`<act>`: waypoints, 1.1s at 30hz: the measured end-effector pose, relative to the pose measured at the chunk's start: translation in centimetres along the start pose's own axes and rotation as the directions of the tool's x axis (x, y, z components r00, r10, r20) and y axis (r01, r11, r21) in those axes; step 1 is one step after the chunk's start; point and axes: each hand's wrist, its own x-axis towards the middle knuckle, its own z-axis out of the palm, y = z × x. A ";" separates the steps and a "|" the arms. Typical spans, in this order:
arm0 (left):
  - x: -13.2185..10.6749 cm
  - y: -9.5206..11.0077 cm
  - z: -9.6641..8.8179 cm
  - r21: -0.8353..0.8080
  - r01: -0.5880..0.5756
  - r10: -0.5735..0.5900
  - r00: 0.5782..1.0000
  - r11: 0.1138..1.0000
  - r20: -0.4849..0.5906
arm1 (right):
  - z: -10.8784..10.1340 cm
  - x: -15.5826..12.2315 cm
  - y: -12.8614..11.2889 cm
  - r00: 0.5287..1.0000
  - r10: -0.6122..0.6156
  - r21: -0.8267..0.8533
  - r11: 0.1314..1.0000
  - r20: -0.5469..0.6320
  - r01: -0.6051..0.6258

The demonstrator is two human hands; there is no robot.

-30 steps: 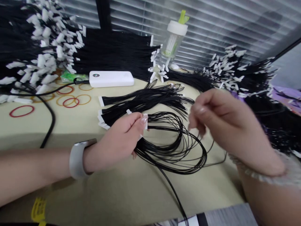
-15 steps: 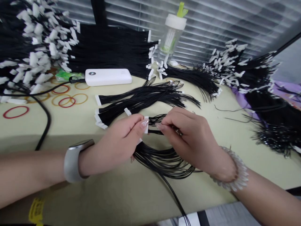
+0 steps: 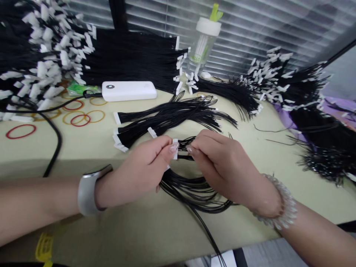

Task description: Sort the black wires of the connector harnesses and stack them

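Observation:
A white connector [image 3: 175, 149] is pinched between the thumb and fingers of my left hand [image 3: 147, 167]. Black wires run from it to the right, into my right hand [image 3: 222, 163], whose thumb and forefinger close on them near the connector; the exact wire gripped is hidden. More black wires [image 3: 191, 189] loop under both hands, and a few trail toward the table's front edge. Just behind my hands lie several wire harnesses [image 3: 167, 115] with white connectors at their left ends.
A white power bank [image 3: 129, 91] with a black cable [image 3: 55, 135] sits at left, near red and yellow rubber bands [image 3: 80, 119]. A clear bottle [image 3: 204, 44] stands at the back by the blinds. Harness piles lie at the left [image 3: 47, 55] and right [image 3: 319, 126].
Both hands keep their pinches, with the connector and wires shifted very slightly right and down. The whole view has drifted a little; the surrounding things stay put.

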 end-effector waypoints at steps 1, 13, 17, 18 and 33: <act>0.0 0.0 0.0 0.010 -0.004 0.004 1.000 1.000 0.002 | -0.1 0.0 0.0 1.000 -0.001 -0.008 1.000 0.013 0.001; 0.3 -0.1 0.0 0.017 -0.012 0.012 1.000 1.000 0.014 | -0.2 -0.3 0.1 0.998 -0.064 -0.080 0.995 0.009 0.064; 0.0 0.0 0.0 0.034 -0.011 0.011 1.000 0.999 0.012 | 0.1 -0.3 0.1 0.998 -0.066 -0.129 0.990 -0.025 0.062; -0.1 0.0 0.0 0.029 0.002 -0.002 1.000 1.000 0.018 | 0.3 -0.2 0.1 0.997 -0.070 -0.139 0.988 -0.031 0.065; -0.1 0.4 0.1 -0.082 0.047 -0.049 0.999 0.996 -0.023 | -0.6 0.8 2.7 0.988 -0.078 -0.096 0.993 -0.136 0.065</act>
